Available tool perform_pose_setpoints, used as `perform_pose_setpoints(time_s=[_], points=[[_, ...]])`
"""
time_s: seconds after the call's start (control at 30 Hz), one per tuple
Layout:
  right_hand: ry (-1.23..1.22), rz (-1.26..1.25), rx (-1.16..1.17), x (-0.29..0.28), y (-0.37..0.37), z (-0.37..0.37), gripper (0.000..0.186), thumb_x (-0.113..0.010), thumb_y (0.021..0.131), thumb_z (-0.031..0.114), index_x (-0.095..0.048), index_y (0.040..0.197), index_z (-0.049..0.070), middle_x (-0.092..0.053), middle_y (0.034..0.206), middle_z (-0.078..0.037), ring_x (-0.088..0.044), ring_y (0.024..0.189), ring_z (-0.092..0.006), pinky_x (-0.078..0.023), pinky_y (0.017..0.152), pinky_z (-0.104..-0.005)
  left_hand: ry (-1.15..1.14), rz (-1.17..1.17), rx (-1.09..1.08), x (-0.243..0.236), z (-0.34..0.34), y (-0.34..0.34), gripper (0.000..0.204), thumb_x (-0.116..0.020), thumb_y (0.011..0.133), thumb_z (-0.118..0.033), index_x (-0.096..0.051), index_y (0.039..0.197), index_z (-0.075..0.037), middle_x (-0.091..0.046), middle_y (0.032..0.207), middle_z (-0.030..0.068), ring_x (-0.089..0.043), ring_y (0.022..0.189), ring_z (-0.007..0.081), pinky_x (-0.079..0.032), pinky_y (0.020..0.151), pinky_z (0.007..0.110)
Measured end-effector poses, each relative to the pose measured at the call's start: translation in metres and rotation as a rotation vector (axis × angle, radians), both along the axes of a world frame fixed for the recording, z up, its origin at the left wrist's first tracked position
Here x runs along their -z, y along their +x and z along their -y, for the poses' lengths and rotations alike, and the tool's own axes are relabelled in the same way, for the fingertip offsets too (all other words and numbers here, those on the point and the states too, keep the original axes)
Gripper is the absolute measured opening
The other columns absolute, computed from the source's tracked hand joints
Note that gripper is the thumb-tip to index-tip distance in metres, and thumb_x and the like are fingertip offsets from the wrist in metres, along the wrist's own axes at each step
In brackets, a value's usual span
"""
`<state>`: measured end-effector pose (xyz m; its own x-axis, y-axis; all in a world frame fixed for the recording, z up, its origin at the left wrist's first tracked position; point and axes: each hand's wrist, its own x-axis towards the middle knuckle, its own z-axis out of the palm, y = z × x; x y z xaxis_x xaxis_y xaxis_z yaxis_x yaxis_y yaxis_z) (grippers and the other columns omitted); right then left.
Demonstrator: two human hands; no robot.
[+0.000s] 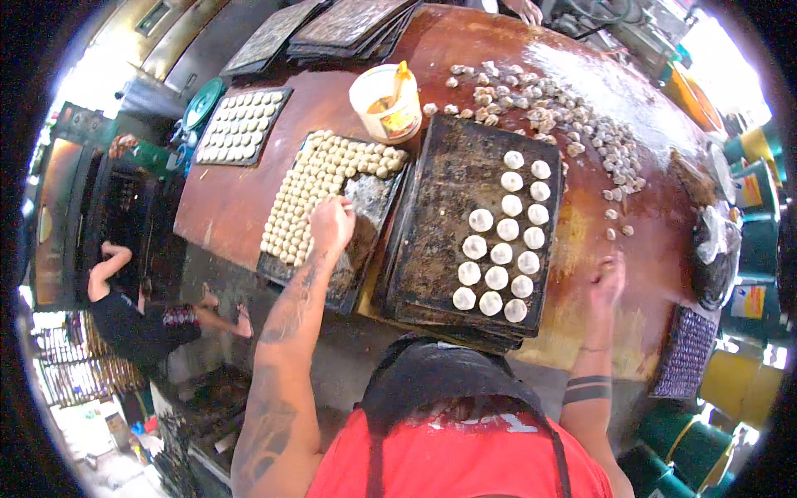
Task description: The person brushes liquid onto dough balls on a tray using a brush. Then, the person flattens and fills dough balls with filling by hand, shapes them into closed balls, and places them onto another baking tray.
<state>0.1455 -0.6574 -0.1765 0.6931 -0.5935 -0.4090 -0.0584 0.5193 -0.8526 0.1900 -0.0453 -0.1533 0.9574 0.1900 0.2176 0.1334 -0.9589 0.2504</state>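
Note:
My left hand is curled over a dark tray packed with small pale dough balls, at the edge of its bare, floured patch; what its fingertips hold is hidden. My right hand, slightly blurred, is curled above the bare wood right of a stacked baking tray, its contents too hidden to name. That stack's top tray carries several flattened white rounds in loose rows. A white bucket with an orange-handled utensil stands behind the trays. Scattered crumbly filling lumps lie on the table at back right.
The wooden table also bears a tray of white rounds and stacked empty trays. A co-worker is at a dark oven at left; another person's hand shows at the back. Barrels line the right.

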Motion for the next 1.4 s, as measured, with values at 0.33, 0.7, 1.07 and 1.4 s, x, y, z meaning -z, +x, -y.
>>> perform_pose_setpoints(time_s=[0.33, 0.7, 1.07, 1.4], points=[[-0.809, 0.288, -0.933, -0.156, -0.012, -0.231, 0.024, -0.075, 0.092, 0.011, -0.070, 0.115, 0.005, -0.073, 0.108, -0.014, -0.071, 0.098, -0.0269, -0.057, 0.085, -0.0387, -1.849, -0.459, 0.108, -0.083, 0.199, -0.038, 0.036, -0.073, 0.088, 0.006, -0.063, 0.122, 0.003, -0.075, 0.106, 0.0113, -0.073, 0.089, 0.0200, -0.060, 0.080, 0.032], [-0.910, 0.258, -1.077, -0.162, -0.010, -0.209, 0.028, -0.078, 0.094, 0.016, -0.071, 0.119, 0.006, -0.073, 0.107, -0.008, -0.068, 0.100, -0.0181, -0.056, 0.087, -0.0342, -1.820, -0.536, 0.316, -0.115, 0.205, -0.052, 0.031, -0.067, 0.103, -0.007, -0.061, 0.133, -0.002, -0.071, 0.117, 0.0079, -0.069, 0.098, 0.0158, -0.059, 0.087, 0.029], [0.069, 0.276, -0.608, -0.165, -0.007, -0.232, 0.020, -0.068, 0.102, 0.010, -0.064, 0.120, 0.003, -0.071, 0.104, -0.008, -0.069, 0.091, -0.0161, -0.057, 0.081, -0.0296, -1.113, 0.057, 0.381, -0.147, 0.231, -0.055, 0.016, -0.068, 0.099, 0.000, -0.067, 0.114, 0.005, -0.065, 0.122, 0.0093, -0.070, 0.100, 0.0181, -0.060, 0.087, 0.031], [-1.207, 0.469, -0.806, -0.195, -0.014, -0.223, 0.032, -0.078, 0.089, 0.006, -0.073, 0.121, 0.005, -0.065, 0.143, -0.016, -0.062, 0.131, -0.0342, -0.052, 0.106, -0.0431, -2.093, -0.471, 0.044, -0.139, 0.212, -0.039, 0.033, -0.072, 0.098, -0.005, -0.060, 0.129, 0.003, -0.070, 0.114, 0.0096, -0.072, 0.102, 0.0203, -0.060, 0.089, 0.035]])
